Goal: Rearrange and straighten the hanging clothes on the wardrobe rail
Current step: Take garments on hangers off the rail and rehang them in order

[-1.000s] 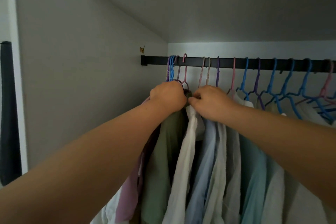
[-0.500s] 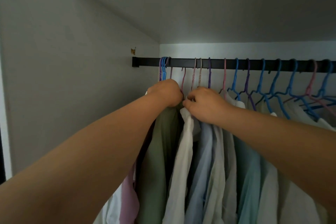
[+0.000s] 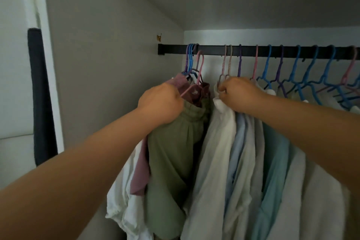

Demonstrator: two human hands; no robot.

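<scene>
Head view: bunched clothes [image 3: 218,152], gap between.

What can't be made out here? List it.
- Left hand fingers: head view, hidden behind its own back.
- Rail right end: cut off by frame edge.
- Garment hems: cut off at bottom edge.
- Pink hanger hook: whether it rests on the rail is unclear.

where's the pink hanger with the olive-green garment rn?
Head view, left of centre: the pink plastic hanger is off the black wardrobe rail, its hook just below it, held by the left hand with the olive-green garment beneath.
</scene>
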